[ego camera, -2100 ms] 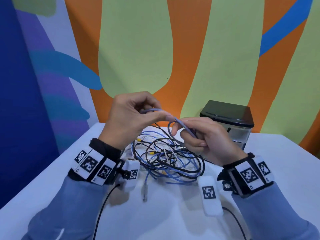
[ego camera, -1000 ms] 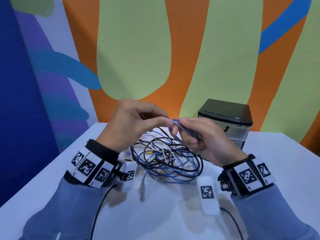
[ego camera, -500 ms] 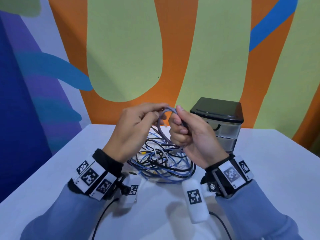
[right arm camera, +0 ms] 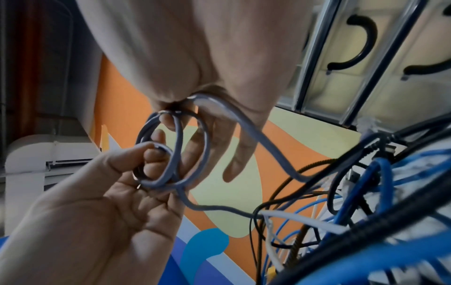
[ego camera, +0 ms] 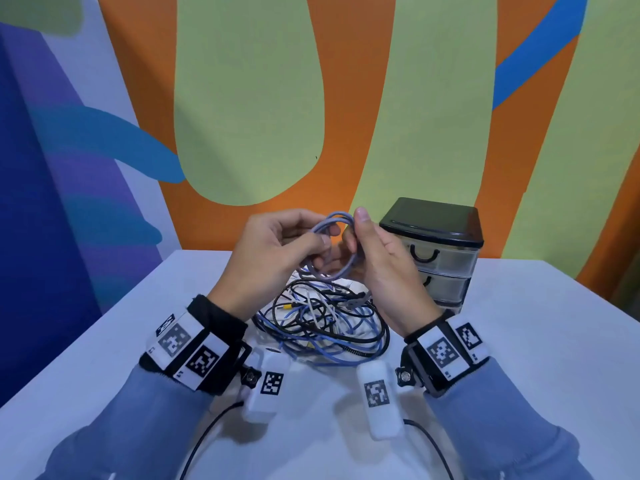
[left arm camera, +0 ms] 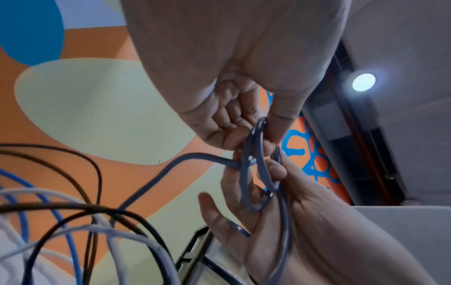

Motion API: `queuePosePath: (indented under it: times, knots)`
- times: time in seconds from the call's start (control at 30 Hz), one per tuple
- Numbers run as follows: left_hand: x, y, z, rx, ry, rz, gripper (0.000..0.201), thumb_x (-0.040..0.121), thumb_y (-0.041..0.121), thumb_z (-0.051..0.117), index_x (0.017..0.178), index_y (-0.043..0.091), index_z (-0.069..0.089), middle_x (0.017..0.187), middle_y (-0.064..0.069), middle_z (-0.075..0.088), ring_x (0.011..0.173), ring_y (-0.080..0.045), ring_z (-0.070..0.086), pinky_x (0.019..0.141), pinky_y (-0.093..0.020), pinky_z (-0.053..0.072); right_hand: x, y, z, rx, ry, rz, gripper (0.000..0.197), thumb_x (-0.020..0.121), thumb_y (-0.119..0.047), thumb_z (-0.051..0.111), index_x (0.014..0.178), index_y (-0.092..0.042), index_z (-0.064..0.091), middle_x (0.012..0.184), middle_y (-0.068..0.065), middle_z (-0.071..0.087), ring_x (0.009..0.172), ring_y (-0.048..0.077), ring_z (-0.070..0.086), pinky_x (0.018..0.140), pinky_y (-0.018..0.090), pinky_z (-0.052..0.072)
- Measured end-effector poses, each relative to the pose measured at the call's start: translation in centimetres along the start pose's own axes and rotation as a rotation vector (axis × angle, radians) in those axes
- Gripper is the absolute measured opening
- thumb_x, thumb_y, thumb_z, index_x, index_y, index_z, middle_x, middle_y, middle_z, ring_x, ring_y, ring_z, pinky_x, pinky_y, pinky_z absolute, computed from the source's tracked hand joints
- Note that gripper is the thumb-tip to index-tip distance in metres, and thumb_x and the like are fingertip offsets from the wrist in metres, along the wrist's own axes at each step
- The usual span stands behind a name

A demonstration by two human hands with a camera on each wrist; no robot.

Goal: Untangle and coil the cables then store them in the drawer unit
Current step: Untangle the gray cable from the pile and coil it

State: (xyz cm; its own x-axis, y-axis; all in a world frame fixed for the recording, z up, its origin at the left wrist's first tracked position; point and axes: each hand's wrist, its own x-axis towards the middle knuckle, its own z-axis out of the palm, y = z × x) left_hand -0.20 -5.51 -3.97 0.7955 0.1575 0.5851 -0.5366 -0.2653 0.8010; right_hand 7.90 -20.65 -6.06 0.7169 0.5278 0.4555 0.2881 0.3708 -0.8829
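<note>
A grey-lilac cable (ego camera: 333, 226) is wound into a few small loops, held up between both hands above the table. My left hand (ego camera: 313, 237) pinches the loops from the left, thumb on top; the right wrist view shows a finger inside one small loop (right arm camera: 156, 165). My right hand (ego camera: 358, 233) grips the coil's right side, thumb upright. In the left wrist view the coil (left arm camera: 246, 173) stands edge-on between both hands. The cable's tail (right arm camera: 256, 142) drops into a tangle of blue, black and white cables (ego camera: 322, 323) lying below the hands. The drawer unit (ego camera: 440, 251) stands right of them, drawers closed.
The white table (ego camera: 519, 341) runs out to the right and towards me. A painted orange and green wall (ego camera: 277, 116) stands close behind. Two white tagged camera blocks (ego camera: 377, 393) hang under my wrists, with black leads trailing toward me.
A single strand stretched between my hands has been wound into a small coil of a few loops. Both hands have drawn together and risen slightly, and more of the drawer unit's front shows.
</note>
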Motion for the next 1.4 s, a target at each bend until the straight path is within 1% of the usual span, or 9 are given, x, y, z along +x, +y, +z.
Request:
queuePosePath:
  times: [0.17, 0.3, 0.57, 0.77, 0.87, 1.0, 1.1, 1.23, 1.4]
  knots:
    - [0.0, -0.4, 0.7, 0.065, 0.010, 0.000, 0.026, 0.095, -0.008, 0.069, 0.115, 0.006, 0.076, 0.088, -0.006, 0.078, 0.075, -0.021, 0.073, 0.076, -0.032, 0.060, 0.1, 0.5, 0.2, -0.048, 0.117, -0.074, 0.051, 0.109, -0.051, 0.043, 0.072, -0.016, 0.046, 0.063, 0.020, 0.052, 0.060, 0.027, 0.057, 0.071, 0.042, 0.051]
    - [-0.3, -0.6, 1.0, 0.535, 0.022, 0.268, 0.061, 0.084, -0.002, 0.073, 0.137, 0.026, 0.060, 0.117, 0.002, 0.062, 0.103, -0.017, 0.067, 0.088, -0.034, 0.058, 0.0, 0.7, 0.3, -0.072, 0.160, -0.061, 0.051, 0.109, -0.046, 0.046, 0.069, -0.014, 0.049, 0.053, 0.012, 0.050, 0.048, 0.020, 0.048, 0.056, 0.027, 0.045]
    - [-0.5, -0.6, 0.5, 0.927, -0.027, 0.571, 0.009, 0.096, 0.023, 0.076, 0.105, 0.026, 0.075, 0.111, -0.001, 0.055, 0.091, -0.016, 0.052, 0.070, -0.044, 0.051, 0.1, 0.6, -0.2, 0.013, 0.118, 0.068, 0.050, 0.106, -0.046, 0.052, 0.069, -0.015, 0.065, 0.055, 0.008, 0.050, 0.046, 0.017, 0.048, 0.049, 0.023, 0.043]
    - [-0.5, -1.2, 0.6, 1.007, 0.015, 0.675, 0.014, 0.101, 0.013, 0.068, 0.111, 0.011, 0.078, 0.111, -0.006, 0.067, 0.093, -0.026, 0.063, 0.069, -0.047, 0.053, 0.1, 0.3, -0.6, 0.004, 0.070, 0.120, 0.056, 0.107, -0.049, 0.050, 0.060, -0.021, 0.060, 0.059, 0.011, 0.057, 0.052, 0.022, 0.054, 0.057, 0.029, 0.047]
    - [-0.4, -1.3, 0.7, 0.809, 0.126, 0.593, 0.010, 0.103, 0.010, 0.068, 0.104, 0.008, 0.077, 0.103, -0.004, 0.072, 0.087, -0.023, 0.066, 0.068, -0.043, 0.056, 0.1, 0.2, -0.7, -0.022, 0.030, 0.143, 0.053, 0.109, -0.047, 0.045, 0.066, -0.017, 0.049, 0.064, 0.007, 0.067, 0.057, 0.018, 0.059, 0.064, 0.028, 0.050]
    - [-0.6, -0.8, 1.2, 0.532, 0.274, 0.258, 0.027, 0.106, 0.026, 0.065, 0.084, 0.014, 0.074, 0.077, 0.005, 0.071, 0.075, -0.019, 0.066, 0.067, -0.044, 0.054, 0.0, 0.4, -0.5, -0.144, -0.059, 0.133, 0.055, 0.111, -0.046, 0.041, 0.062, -0.019, 0.046, 0.076, 0.006, 0.069, 0.066, 0.018, 0.058, 0.071, 0.031, 0.045]
    - [-0.1, -0.5, 1.0, 0.175, 0.282, 0.008, 0.031, 0.104, 0.023, 0.062, 0.080, 0.008, 0.073, 0.083, -0.005, 0.075, 0.085, -0.024, 0.071, 0.085, -0.051, 0.058, 0.1, 0.2, -0.7, -0.216, -0.083, 0.136, 0.055, 0.110, -0.046, 0.041, 0.063, -0.020, 0.044, 0.079, 0.005, 0.069, 0.073, 0.021, 0.056, 0.073, 0.032, 0.042]
    - [0.4, 0.2, 0.9, -0.402, 0.289, -0.195, 0.033, 0.103, 0.008, 0.054, 0.077, 0.008, 0.072, 0.096, -0.012, 0.075, 0.094, -0.022, 0.071, 0.100, -0.041, 0.056, 0.1, 0.1, -1.0, -0.247, -0.080, 0.142, 0.053, 0.109, -0.049, 0.042, 0.064, -0.021, 0.045, 0.074, -0.007, 0.063, 0.074, 0.013, 0.054, 0.080, 0.028, 0.046]
    - [0.5, 0.2, -0.1, -0.889, 0.310, -0.269, 0.025, 0.106, 0.013, 0.046, 0.085, 0.009, 0.060, 0.083, -0.008, 0.062, 0.074, -0.023, 0.061, 0.095, -0.040, 0.058, 0.2, 0.2, -1.0, -0.124, -0.011, 0.212, 0.054, 0.107, -0.048, 0.049, 0.066, -0.013, 0.057, 0.089, 0.005, 0.062, 0.077, 0.011, 0.058, 0.072, 0.023, 0.051]
